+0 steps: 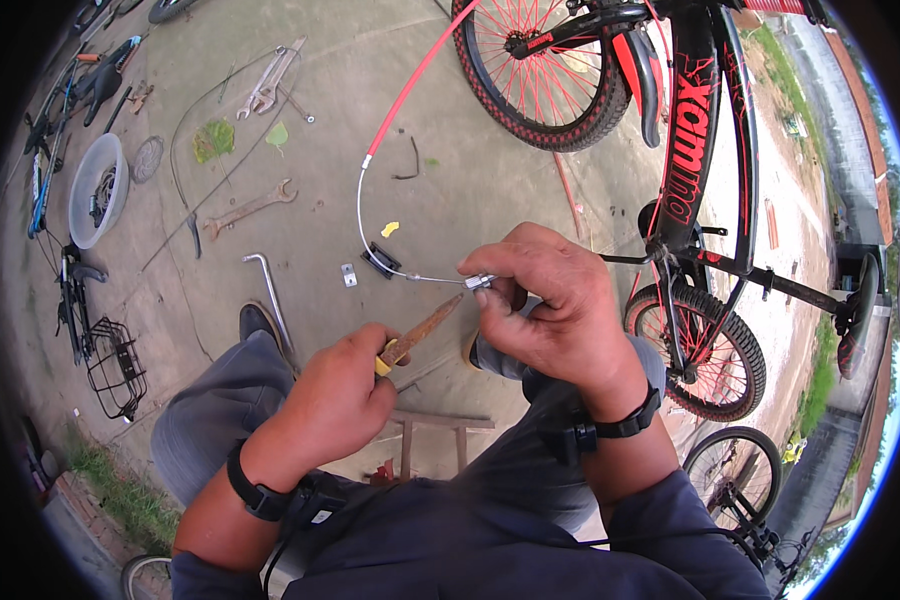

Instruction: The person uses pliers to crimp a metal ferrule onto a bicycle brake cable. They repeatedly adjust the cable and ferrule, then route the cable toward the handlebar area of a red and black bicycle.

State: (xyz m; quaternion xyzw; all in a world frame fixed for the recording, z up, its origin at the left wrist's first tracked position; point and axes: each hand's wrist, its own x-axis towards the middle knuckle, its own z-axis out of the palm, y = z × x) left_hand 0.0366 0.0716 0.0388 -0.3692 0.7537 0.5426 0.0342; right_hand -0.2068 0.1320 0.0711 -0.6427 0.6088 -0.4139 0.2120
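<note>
My left hand (pixel 342 395) is closed round the yellow handle of a tool with a rusty, tapering blade (pixel 423 334), which looks like a knife. Its tip comes close to my right hand (pixel 547 300); whether it touches anything there I cannot tell. Thumb and fingers of the right hand pinch a small silver barrel-shaped metal fitting (pixel 477 283). From the fitting a thin bare wire runs left, into the white part of a brake cable (pixel 361 205). The cable curves up to a red outer housing (pixel 410 95). Below the white part, a small black piece (pixel 381 261) lies on the ground.
A black and red bicycle (pixel 685 150) stands at the right. Wrenches (pixel 252 207), a bent metal bar (pixel 270 300), a small metal plate (pixel 349 275) and loose cables lie on the concrete. A white tub (pixel 99 190) holds parts at the left. A wooden stool (pixel 440 421) shows below my hands.
</note>
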